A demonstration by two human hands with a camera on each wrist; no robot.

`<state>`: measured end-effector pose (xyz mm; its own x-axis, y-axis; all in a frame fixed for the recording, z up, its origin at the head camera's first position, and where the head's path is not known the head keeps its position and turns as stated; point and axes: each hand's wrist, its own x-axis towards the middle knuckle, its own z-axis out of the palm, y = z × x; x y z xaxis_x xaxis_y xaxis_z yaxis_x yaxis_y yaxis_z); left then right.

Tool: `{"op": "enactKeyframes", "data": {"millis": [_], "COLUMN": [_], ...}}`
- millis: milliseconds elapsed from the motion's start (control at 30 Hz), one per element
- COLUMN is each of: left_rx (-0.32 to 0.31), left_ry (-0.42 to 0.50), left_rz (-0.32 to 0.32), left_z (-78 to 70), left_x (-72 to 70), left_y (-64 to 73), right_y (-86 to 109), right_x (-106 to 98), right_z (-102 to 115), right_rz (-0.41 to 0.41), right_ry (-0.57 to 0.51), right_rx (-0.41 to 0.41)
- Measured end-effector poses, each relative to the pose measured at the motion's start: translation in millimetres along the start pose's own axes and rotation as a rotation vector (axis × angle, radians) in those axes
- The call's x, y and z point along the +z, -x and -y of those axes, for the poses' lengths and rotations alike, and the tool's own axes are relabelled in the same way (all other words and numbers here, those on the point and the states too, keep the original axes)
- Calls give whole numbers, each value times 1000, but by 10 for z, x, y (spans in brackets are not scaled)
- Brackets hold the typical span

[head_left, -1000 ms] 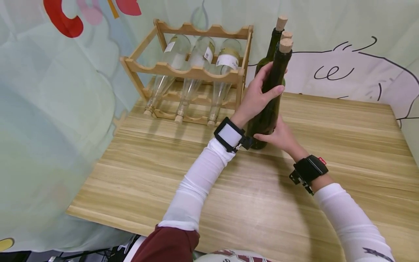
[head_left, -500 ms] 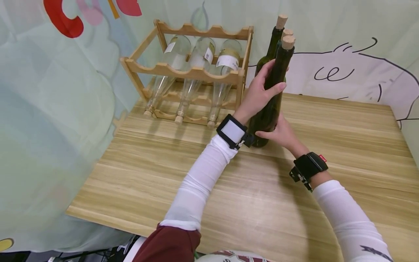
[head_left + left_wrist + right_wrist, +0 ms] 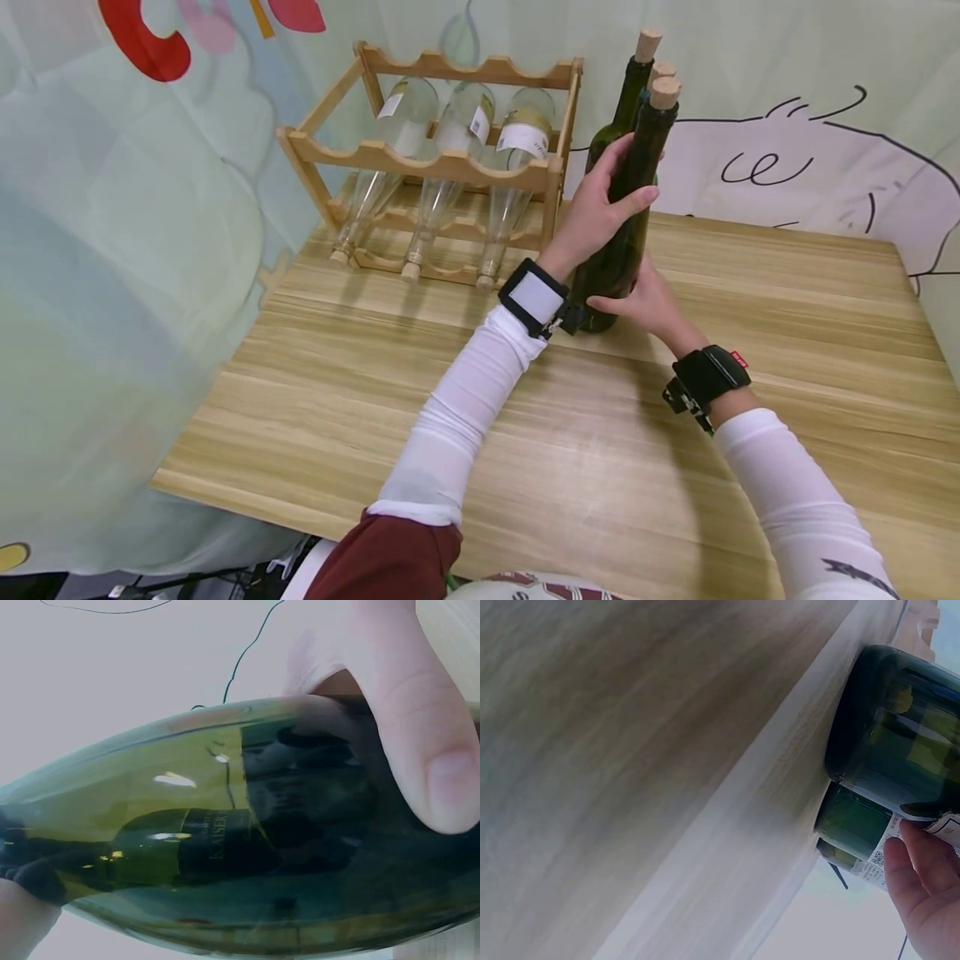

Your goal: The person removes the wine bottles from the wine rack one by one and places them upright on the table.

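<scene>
Left hand wraps upper body of corked dark green bottle; right hand grips it low, thumb across front. Bottle roughly upright, right of wooden rack; can't tell if base touches counter. Two more corked bottles just behind. Three clear bottles lie tilted in rack, corks toward person.

I note: dark green bottle in the grip; tan cork above; tabletop below, yellow-brown (streaky grain).
</scene>
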<state>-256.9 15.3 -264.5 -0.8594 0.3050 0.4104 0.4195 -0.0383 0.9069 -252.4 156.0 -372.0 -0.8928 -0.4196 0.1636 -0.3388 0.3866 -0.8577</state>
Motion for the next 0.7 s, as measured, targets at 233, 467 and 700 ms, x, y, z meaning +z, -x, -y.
{"op": "enactKeyframes", "data": {"millis": [233, 467, 700], "left_rx": [-60, -73, -76], "left_ry": [-46, -92, -173], "left_rz": [-11, -24, -31], "left_z": [-2, 8, 79], "left_x": [4, 18, 29], "left_y": [-2, 13, 28], "right_y": [5, 10, 4], "right_x": [2, 3, 1], "right_z": [6, 29, 25], "right_rz": [-3, -6, -6], "right_ry": [26, 35, 28], "right_rx": [-3, 11, 9]}}
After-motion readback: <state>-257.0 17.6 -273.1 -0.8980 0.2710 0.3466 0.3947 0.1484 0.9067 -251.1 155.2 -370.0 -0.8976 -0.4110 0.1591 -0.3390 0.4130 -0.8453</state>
